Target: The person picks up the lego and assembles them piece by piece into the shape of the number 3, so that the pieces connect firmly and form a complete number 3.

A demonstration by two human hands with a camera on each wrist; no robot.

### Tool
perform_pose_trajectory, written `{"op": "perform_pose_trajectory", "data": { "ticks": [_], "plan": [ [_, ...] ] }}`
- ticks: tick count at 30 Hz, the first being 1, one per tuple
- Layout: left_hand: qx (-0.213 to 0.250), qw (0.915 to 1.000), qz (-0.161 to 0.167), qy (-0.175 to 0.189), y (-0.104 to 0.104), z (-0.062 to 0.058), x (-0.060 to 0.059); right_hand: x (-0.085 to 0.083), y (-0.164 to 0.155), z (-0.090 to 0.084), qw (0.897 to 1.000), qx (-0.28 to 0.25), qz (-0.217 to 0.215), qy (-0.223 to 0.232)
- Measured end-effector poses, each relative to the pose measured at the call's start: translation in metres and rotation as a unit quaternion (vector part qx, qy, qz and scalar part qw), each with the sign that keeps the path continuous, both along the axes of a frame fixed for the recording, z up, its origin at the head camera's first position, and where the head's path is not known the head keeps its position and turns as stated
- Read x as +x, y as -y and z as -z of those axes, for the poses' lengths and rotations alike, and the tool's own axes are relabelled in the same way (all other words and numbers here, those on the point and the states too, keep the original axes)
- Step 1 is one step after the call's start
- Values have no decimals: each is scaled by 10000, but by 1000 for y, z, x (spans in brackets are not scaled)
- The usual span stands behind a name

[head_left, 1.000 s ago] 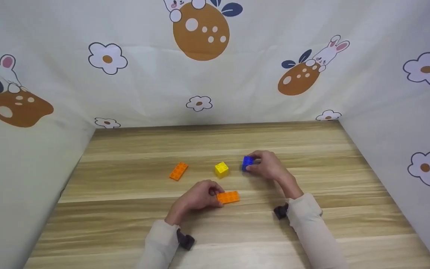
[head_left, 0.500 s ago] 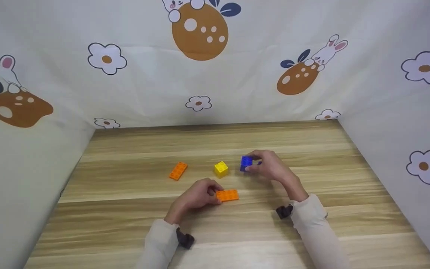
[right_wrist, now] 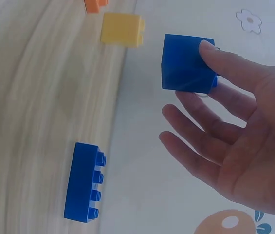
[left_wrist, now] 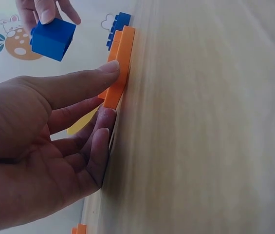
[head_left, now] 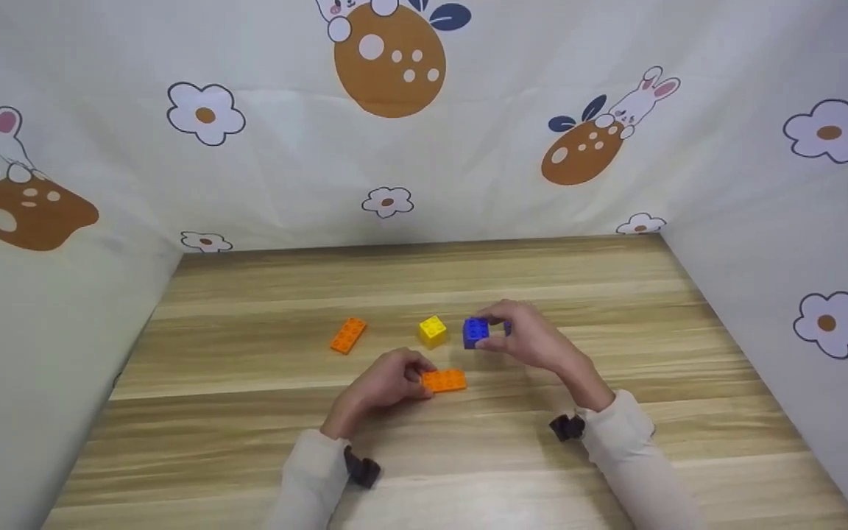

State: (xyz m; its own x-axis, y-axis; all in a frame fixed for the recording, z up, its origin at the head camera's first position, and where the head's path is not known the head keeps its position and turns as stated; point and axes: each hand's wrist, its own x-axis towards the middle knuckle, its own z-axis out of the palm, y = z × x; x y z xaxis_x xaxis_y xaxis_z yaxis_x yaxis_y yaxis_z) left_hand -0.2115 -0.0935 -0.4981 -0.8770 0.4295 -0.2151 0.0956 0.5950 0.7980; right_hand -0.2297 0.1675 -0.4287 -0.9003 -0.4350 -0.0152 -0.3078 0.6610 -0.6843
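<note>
My left hand (head_left: 393, 383) pinches one end of an orange building brick (head_left: 444, 380), thin and studded, which lies studs up on the table. In the left wrist view the thumb (left_wrist: 79, 85) presses along its side. Between thumb and fingers of my right hand (head_left: 534, 340) is a blue building brick (head_left: 474, 333), held raised over the table with its studs up. A yellow brick (head_left: 432, 333) stands a little left of it. Behind the right hand, mostly hidden in the head view, a longer blue brick (right_wrist: 82, 183) rests on the table.
A second thin orange brick (head_left: 348, 336) lies at the left, set at a slant. The wood-grain table (head_left: 247, 456) meets a pale printed cloth (head_left: 291, 169) at the back and sides. A dark device (head_left: 362, 468) sits on the left wrist, another (head_left: 567, 427) on the right.
The right hand has lifted the blue brick and brought it left and slightly nearer, uncovering part of the longer blue brick. The left hand stays on the orange brick, nearly still.
</note>
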Motion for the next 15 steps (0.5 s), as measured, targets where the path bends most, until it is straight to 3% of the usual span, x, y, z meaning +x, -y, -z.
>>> {"op": "perform_pose_trajectory", "data": {
  "ticks": [7, 15],
  "plan": [
    [177, 9996, 66, -228, 0, 1, -1, 6, 6, 5, 9996, 79, -238, -103],
    [113, 9999, 4, -128, 0, 1, -1, 8, 12, 16, 9992, -48, -405, 51]
  ]
}}
